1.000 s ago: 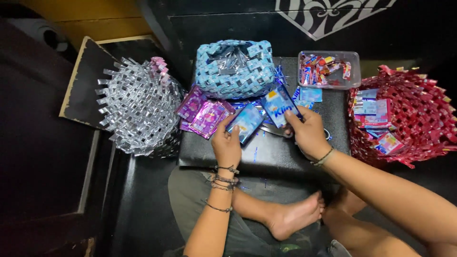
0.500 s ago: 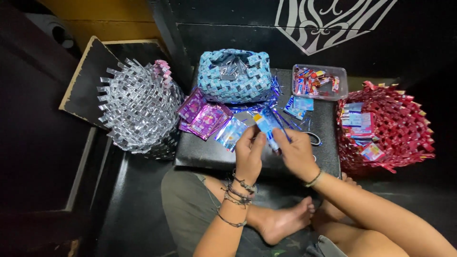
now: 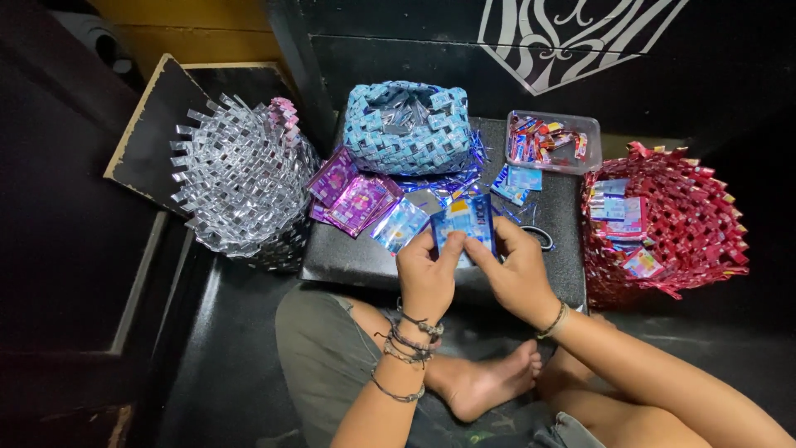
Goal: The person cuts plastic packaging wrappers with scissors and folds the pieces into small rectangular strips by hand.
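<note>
Both hands hold one blue foil wrapper [image 3: 464,221] upright over a low black table [image 3: 348,257]. My left hand [image 3: 429,278] pinches its left edge and my right hand [image 3: 516,272] grips its right edge. Just left of the hands lie a pale blue wrapper [image 3: 399,225] and a pile of purple wrappers [image 3: 352,197]. A woven blue bag [image 3: 406,126] stands at the table's far edge. My legs and a bare foot [image 3: 485,386] are below the table.
A woven silver basket [image 3: 240,195] stands at the left. A woven red basket [image 3: 672,224] with wrappers in it stands at the right. A clear plastic tub [image 3: 551,141] of red and blue wrappers sits at the back right; more blue wrappers [image 3: 518,181] lie before it.
Both hands lifted off the table and came together. They now hold a blue wrapper up between them. The view shifted slightly.
</note>
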